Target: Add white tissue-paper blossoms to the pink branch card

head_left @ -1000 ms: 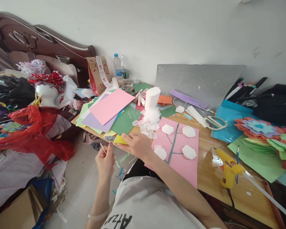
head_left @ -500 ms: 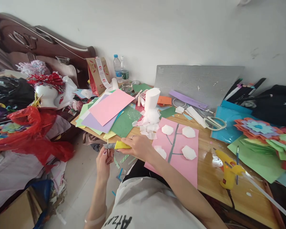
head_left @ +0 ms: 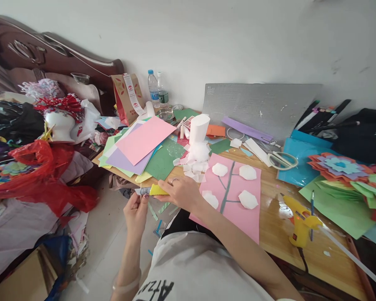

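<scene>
My right hand (head_left: 181, 192) is closed around the yellow handle of a utility knife (head_left: 158, 190), held level over the table's front edge. The knife's grey blade end points left, toward my left hand (head_left: 136, 207). Thumb and fingers of the left hand are pinched right at that grey end, with a small pale piece showing above them; what exactly they grip is too small to tell. Under my right forearm lies a pink sheet (head_left: 242, 221) with grey-green painted branches and white paper shapes (head_left: 248, 200) on it.
Coloured paper sheets (head_left: 146, 138) are stacked at the table's left. A white paper roll (head_left: 199, 129) stands behind the pink sheet. Scissors (head_left: 283, 160) and a yellow glue gun (head_left: 301, 225) with a cord lie to the right. Paper scraps litter the floor.
My left hand has shifted slightly up, its thumb now against the knife's grey end. The right hand keeps its grip on the knife, nearly still.
</scene>
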